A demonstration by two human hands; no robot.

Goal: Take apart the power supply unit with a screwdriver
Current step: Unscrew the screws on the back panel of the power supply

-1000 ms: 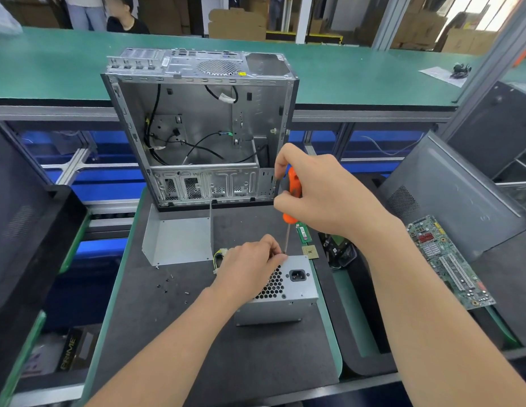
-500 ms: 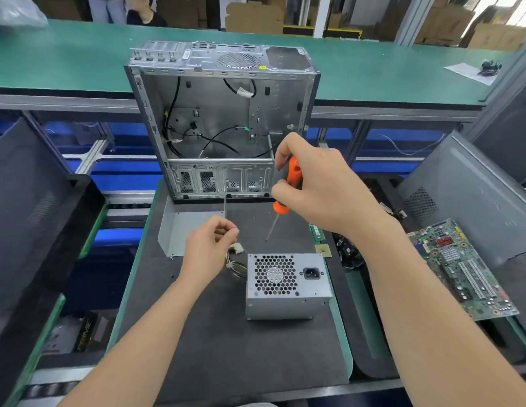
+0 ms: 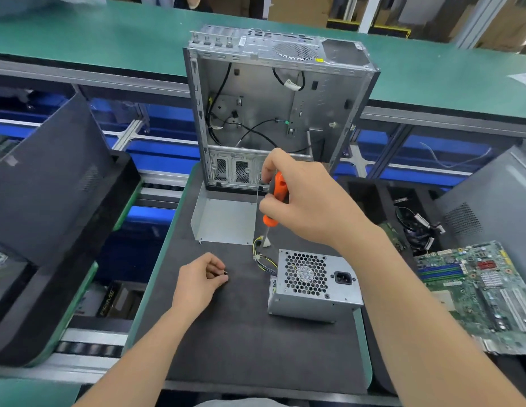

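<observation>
Right hand (image 3: 311, 207) grips one orange screwdriver (image 3: 280, 186), tip down. Left hand (image 3: 197, 279) pinches one small dark part (image 3: 225, 272). One power supply unit (image 3: 311, 289) lies on the mat (image 3: 226, 348) beside the right forearm. One open case (image 3: 273, 107) holds loose black cables (image 3: 219, 91).

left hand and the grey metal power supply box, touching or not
Apart. The head view shows bare dark mat between the left hand and the grey metal power supply box.

Orange screwdriver (image 3: 279, 191); grey power supply (image 3: 314, 286) with honeycomb vent; dark grey mat (image 3: 241, 333); green circuit board (image 3: 485, 292); green tabletop (image 3: 109, 39).
</observation>
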